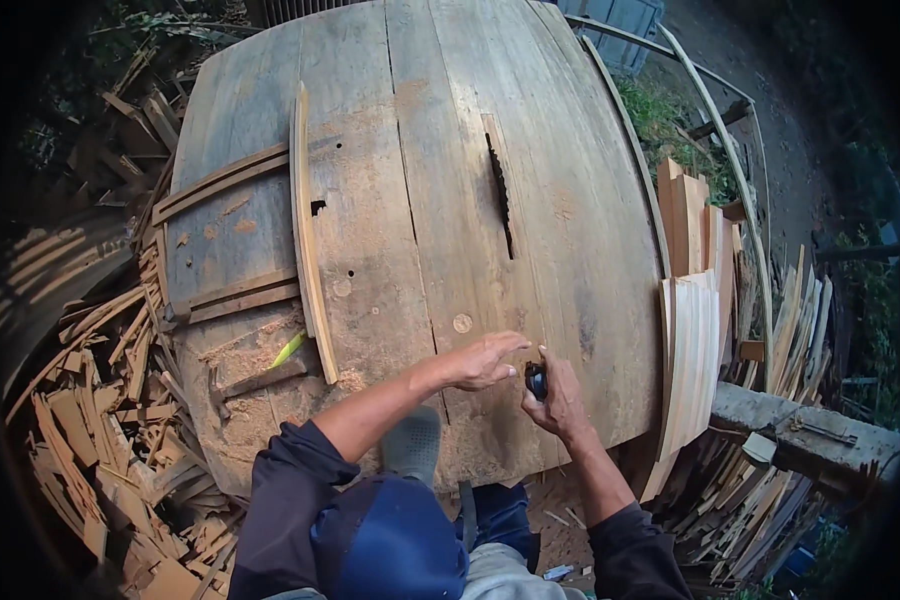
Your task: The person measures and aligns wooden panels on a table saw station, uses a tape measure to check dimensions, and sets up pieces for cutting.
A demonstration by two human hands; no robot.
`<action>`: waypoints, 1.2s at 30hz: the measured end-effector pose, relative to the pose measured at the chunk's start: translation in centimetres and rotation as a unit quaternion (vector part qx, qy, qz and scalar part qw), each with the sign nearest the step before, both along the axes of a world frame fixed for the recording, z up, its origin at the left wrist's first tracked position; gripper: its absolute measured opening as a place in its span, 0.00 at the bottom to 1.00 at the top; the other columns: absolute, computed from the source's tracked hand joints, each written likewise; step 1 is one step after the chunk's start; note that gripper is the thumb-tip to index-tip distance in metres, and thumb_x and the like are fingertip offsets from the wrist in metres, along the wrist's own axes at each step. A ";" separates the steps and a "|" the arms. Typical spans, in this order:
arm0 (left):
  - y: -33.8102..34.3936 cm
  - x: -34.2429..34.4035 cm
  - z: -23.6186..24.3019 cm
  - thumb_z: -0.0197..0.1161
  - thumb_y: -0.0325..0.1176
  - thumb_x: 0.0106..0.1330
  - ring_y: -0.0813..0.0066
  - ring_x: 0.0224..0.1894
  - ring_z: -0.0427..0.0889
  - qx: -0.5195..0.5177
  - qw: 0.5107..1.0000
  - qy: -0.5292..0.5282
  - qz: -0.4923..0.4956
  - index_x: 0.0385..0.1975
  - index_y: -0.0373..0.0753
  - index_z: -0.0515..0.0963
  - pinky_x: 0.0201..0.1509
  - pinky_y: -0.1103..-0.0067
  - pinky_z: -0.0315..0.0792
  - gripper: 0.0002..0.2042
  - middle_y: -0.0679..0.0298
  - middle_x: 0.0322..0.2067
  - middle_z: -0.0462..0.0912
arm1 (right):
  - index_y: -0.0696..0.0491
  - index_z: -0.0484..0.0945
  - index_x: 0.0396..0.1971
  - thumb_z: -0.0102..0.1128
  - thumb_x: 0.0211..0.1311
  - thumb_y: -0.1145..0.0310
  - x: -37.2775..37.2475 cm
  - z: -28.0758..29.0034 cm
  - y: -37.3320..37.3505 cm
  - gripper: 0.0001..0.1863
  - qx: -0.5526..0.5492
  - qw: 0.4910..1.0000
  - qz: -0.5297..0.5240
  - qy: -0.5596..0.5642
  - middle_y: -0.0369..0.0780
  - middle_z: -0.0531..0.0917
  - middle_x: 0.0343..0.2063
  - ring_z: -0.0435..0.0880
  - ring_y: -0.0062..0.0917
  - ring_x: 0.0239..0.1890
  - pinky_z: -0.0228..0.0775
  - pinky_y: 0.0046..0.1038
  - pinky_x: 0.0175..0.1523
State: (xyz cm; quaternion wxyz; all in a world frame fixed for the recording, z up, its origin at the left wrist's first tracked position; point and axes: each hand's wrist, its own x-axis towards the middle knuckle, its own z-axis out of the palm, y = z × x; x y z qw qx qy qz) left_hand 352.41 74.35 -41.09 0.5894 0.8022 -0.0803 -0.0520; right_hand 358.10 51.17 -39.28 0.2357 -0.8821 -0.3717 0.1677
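Observation:
My left hand (485,362) is held over the near part of a large wooden plank table (370,200), fingers stretched out and apart from any tool. Just right of it, my right hand (560,398) is closed round a small dark object (536,382) whose kind I cannot make out. The left fingertips point toward this object with a little gap. Farther up the tabletop, a toothed saw blade (500,195) shows in a long slot. A light wooden strip (310,240) runs lengthwise on the left side of the table.
Left of the strip lie a wooden frame (235,297), a hammer-like tool (265,378), a yellow-green leaf (288,349) and sawdust. Offcuts (130,470) heap up at the left. Stacked boards (688,350) lean against the right edge. A grey clog (411,445) shows at the near edge.

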 end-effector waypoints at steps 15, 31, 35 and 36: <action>31.1 10.5 2.3 0.66 0.29 0.62 0.55 0.41 0.84 0.385 0.893 0.013 0.234 0.34 0.36 0.82 0.44 0.69 0.75 0.05 0.56 0.35 0.84 | 0.38 0.82 0.48 0.55 0.69 0.57 29.6 1.8 20.3 0.12 -0.107 0.986 0.037 -0.123 0.43 0.83 0.42 0.80 0.41 0.48 0.72 0.40 0.54; 38.8 6.2 -5.1 0.63 0.26 0.59 0.44 0.76 0.52 0.615 0.712 0.183 0.284 0.32 0.38 0.86 0.71 0.41 0.54 0.06 0.56 0.76 0.51 | 0.32 0.84 0.47 0.55 0.70 0.53 37.9 -8.9 23.7 0.12 -0.188 0.968 -0.051 -0.158 0.40 0.80 0.52 0.75 0.41 0.57 0.71 0.41 0.59; 38.9 6.2 -5.4 0.60 0.25 0.61 0.45 0.76 0.54 0.606 0.720 0.168 0.295 0.34 0.38 0.86 0.74 0.51 0.57 0.08 0.56 0.75 0.54 | 0.32 0.84 0.47 0.54 0.70 0.53 38.4 -8.8 24.1 0.12 -0.205 0.965 -0.057 -0.154 0.39 0.80 0.52 0.75 0.40 0.58 0.70 0.40 0.60; 38.9 6.2 -5.5 0.58 0.25 0.63 0.46 0.76 0.53 0.605 0.723 0.162 0.293 0.35 0.39 0.86 0.75 0.53 0.56 0.09 0.56 0.75 0.54 | 0.32 0.84 0.48 0.54 0.70 0.54 38.6 -8.9 24.2 0.12 -0.201 0.966 -0.051 -0.153 0.39 0.80 0.52 0.75 0.40 0.58 0.70 0.40 0.60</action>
